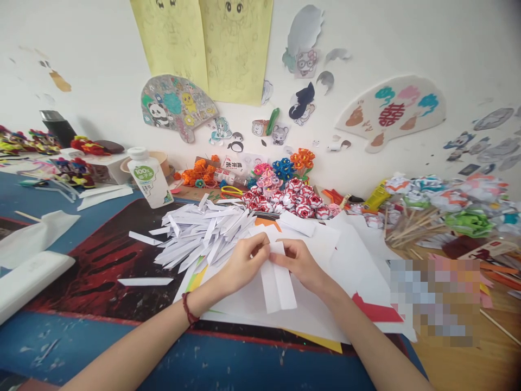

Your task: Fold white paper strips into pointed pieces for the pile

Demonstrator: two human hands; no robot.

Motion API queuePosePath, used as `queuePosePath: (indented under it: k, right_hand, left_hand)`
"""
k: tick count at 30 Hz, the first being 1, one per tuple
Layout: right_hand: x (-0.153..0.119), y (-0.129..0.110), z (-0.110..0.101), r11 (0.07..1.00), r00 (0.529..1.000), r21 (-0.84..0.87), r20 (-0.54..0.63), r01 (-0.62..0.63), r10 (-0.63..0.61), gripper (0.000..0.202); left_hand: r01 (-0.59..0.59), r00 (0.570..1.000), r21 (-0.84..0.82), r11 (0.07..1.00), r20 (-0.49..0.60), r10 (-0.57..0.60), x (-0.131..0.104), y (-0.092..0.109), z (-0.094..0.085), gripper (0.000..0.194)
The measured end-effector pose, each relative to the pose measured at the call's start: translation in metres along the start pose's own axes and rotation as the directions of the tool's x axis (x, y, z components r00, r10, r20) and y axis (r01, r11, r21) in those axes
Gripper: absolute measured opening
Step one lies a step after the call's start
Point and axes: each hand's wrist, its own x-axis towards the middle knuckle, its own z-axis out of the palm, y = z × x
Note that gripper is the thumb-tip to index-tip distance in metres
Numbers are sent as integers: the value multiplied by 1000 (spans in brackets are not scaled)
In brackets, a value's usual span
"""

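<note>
Between my two hands is a white paper strip (pixel 279 285) with a lengthwise crease, its lower end hanging toward me. My left hand (pixel 251 258) pinches its top left edge with thumb and bent fingers. On the other side my right hand (pixel 299 260) grips the top right edge, thumb in front. Both hands are over white paper sheets (pixel 321 304) spread on the table. A heap of folded white paper strips (pixel 203 231) lies just left of my left hand. One loose folded strip (pixel 145 282) rests apart from the heap on the dark mat.
Behind the sheets stand red-and-white paper flowers (pixel 297 201) and a white bottle (pixel 150 178). Wooden sticks (pixel 411 228) and more paper flowers (pixel 470 220) lie at the right. A white rounded object (pixel 32 279) is at the left edge. The wall (pixel 252 122) carries fans, stickers and drawings.
</note>
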Motion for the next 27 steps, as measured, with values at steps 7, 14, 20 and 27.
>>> queuePosePath:
  k: [7, 14, 20, 27]
  right_hand:
    - [2, 8, 1, 998, 996, 53, -81, 41, -36, 26]
    - [4, 6, -4, 998, 987, 53, -162, 32, -23, 27]
    - [5, 7, -7, 995, 970, 62, -236, 76, -59, 22]
    - [8, 2, -21, 989, 903, 119, -428, 92, -33, 21]
  left_hand:
    - [-9, 1000, -38, 999, -4, 8, 2, -2, -1, 19]
    - [25, 999, -114, 993, 27, -22, 2, -3, -1, 20]
    - [8, 999, -178, 984, 41, 0, 2, -1, -1, 17]
    - [31, 999, -141, 990, -31, -36, 2, -2, -3, 19]
